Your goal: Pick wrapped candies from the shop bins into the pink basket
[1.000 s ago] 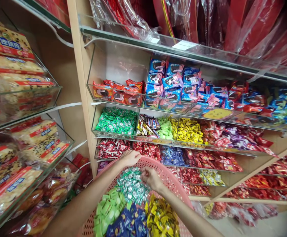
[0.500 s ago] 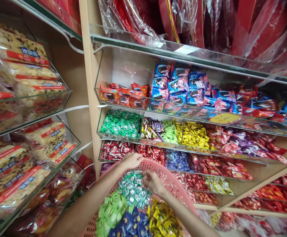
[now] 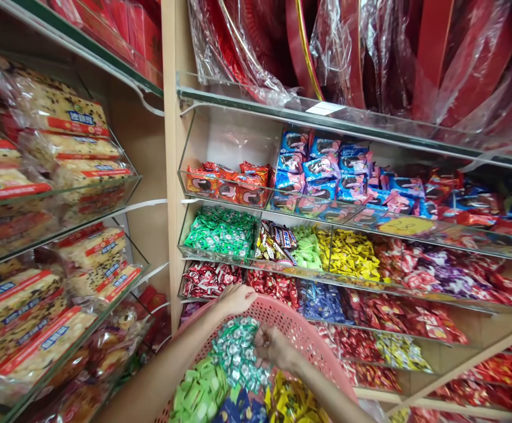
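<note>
A pink perforated plastic basket (image 3: pixel 321 341) is in front of me. My left hand (image 3: pixel 237 298) is closed over its far rim. Inside, my right hand (image 3: pixel 277 348) hovers at or just above the teal-and-silver wrapped candies (image 3: pixel 239 352). Its fingers are curled, and whatever may be in them is hidden. Light green packets (image 3: pixel 199 392), dark blue packets (image 3: pixel 240 408) and yellow packets (image 3: pixel 295 402) lie in separate heaps nearer to me in the same basket.
Ahead, glass-fronted shelves hold green candies (image 3: pixel 223 231), yellow candies (image 3: pixel 351 252), red candies (image 3: pixel 211 279) and blue snack packs (image 3: pixel 321 167). Bagged crackers (image 3: pixel 74 117) fill the left shelves. Plastic-wrapped red items (image 3: pixel 379 53) stand on top. A wooden post (image 3: pixel 173 176) divides the shelving.
The shelves have shifted slightly down and right in view. My left hand stays on the rim. My right hand has moved slightly lower in view, still over the teal-and-silver candies.
</note>
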